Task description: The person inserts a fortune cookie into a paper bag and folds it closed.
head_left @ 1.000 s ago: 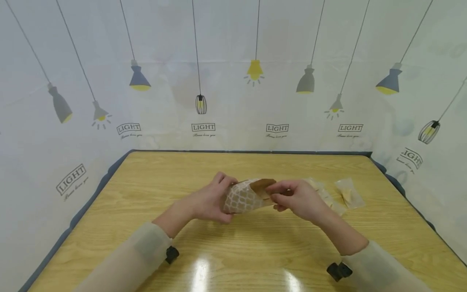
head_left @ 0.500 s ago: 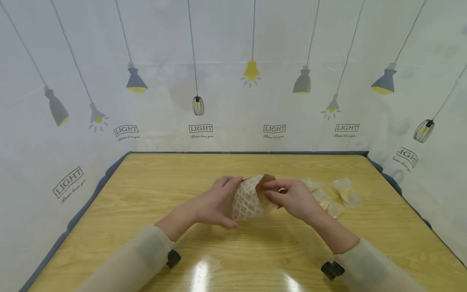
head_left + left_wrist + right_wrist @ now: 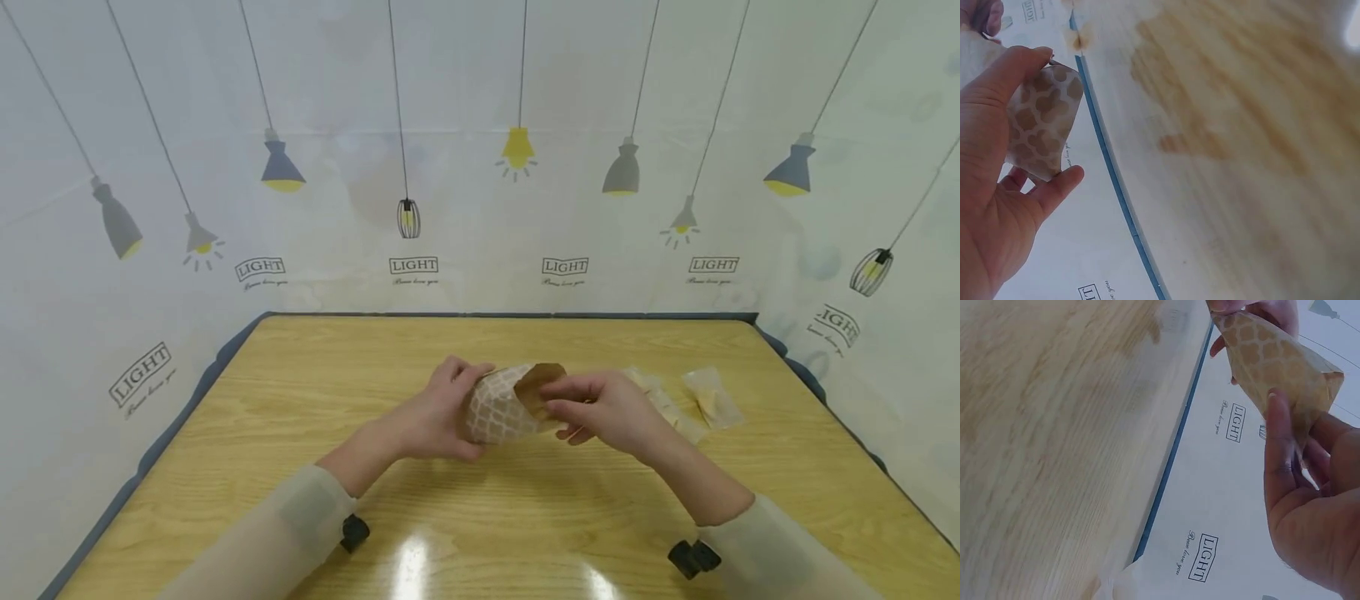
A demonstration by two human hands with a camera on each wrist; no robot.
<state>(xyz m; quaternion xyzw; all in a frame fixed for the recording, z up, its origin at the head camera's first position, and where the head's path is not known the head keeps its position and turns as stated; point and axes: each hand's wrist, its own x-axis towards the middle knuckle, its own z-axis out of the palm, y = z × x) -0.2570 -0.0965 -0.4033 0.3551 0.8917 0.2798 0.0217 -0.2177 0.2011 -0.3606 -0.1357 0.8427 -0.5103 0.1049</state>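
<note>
A brown paper bag with a white lattice print is held above the table, its plain brown mouth facing right. My left hand grips its closed end between thumb and fingers. At the mouth my right hand pinches the paper edge. The right wrist view has that thumb lying on the printed side of the bag, with the other fingers at the opening, partly hidden. Seen from the left wrist, the bag's bottom corner sits between the thumb and fingers. The inside of the bag is mostly hidden.
Several small clear packets with pale yellowish contents lie behind the right hand, partly covered by it. One more packet lies to their right. The wooden table is bordered at the back and sides by a white lamp-printed curtain.
The bag swung slightly toward the viewer and back, its mouth widening and turning. Both hands stayed on it, the right fingers shifting a little at the edge. The packets stayed put.
</note>
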